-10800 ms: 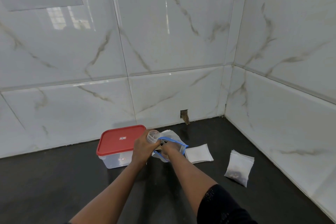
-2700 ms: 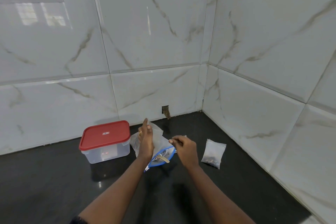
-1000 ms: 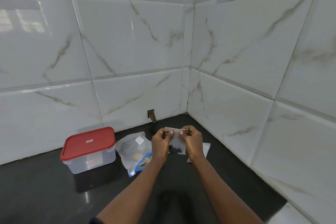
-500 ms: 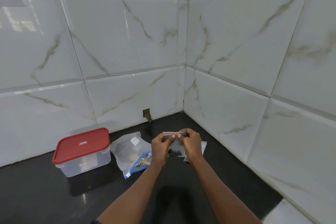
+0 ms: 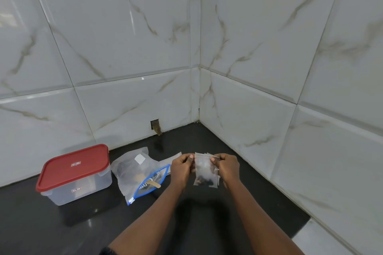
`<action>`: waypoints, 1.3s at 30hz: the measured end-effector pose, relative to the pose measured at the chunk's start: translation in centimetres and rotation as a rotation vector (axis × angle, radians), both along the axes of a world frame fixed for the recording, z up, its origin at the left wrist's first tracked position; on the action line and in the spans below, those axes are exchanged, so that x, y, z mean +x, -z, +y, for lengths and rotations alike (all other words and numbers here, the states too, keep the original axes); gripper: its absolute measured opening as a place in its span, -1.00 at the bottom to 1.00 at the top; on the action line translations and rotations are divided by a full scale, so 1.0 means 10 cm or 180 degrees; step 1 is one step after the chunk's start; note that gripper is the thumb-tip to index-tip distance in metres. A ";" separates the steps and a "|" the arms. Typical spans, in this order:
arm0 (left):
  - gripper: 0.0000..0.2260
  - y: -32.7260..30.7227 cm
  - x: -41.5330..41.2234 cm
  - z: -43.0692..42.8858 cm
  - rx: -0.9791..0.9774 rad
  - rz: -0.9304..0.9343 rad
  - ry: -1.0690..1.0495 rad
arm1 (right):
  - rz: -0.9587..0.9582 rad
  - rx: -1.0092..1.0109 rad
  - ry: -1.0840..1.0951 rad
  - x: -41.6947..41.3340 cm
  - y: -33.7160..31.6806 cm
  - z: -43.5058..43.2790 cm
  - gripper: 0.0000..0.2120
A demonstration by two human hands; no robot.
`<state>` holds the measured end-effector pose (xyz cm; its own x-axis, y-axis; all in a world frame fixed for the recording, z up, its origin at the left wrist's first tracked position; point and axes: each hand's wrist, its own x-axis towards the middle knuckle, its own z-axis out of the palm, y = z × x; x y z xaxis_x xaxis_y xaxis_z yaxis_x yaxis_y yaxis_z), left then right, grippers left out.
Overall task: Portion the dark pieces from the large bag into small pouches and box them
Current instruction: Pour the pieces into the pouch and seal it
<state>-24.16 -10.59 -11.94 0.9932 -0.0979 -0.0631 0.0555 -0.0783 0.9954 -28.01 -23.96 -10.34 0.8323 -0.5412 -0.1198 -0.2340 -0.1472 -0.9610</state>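
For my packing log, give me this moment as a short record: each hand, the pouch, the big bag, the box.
left hand: pinches top edge of small pouch
right hand: pinches the same edge
small pouch: held up, dark pieces at bottom
large bag: lies on black counter, wooden stick at its mouth
box: red lid on, left of bag

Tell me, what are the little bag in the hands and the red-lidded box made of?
The little bag looks like thin clear plastic film: dark pieces show through it. The box seems stiff, cloudy see-through plastic; its red lid looks smooth, opaque plastic, slightly shiny.
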 end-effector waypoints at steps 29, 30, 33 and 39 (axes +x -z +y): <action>-0.82 0.43 0.40 -0.46 0.1360 0.0045 -0.0060 | 0.0637 -0.0730 0.0485 0.32 0.53 -0.22 -0.89; -0.81 0.41 0.41 -0.44 0.1327 0.0014 -0.0087 | 0.0491 -0.0972 0.0464 0.33 0.50 -0.17 -0.85; -0.78 0.34 0.47 -0.32 0.1283 -0.0113 -0.0301 | -0.0043 -0.1598 0.0203 0.40 0.42 -0.01 -0.82; -0.72 0.23 0.67 -0.06 0.1384 -0.0112 -0.0758 | 0.0026 -0.1775 -0.0681 0.71 0.37 0.43 -0.79</action>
<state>-17.47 -11.22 -14.27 0.9871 0.1598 -0.0138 0.0893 -0.4760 0.8749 -20.87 -19.66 -14.01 0.9300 -0.3448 0.1275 -0.1506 -0.6737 -0.7235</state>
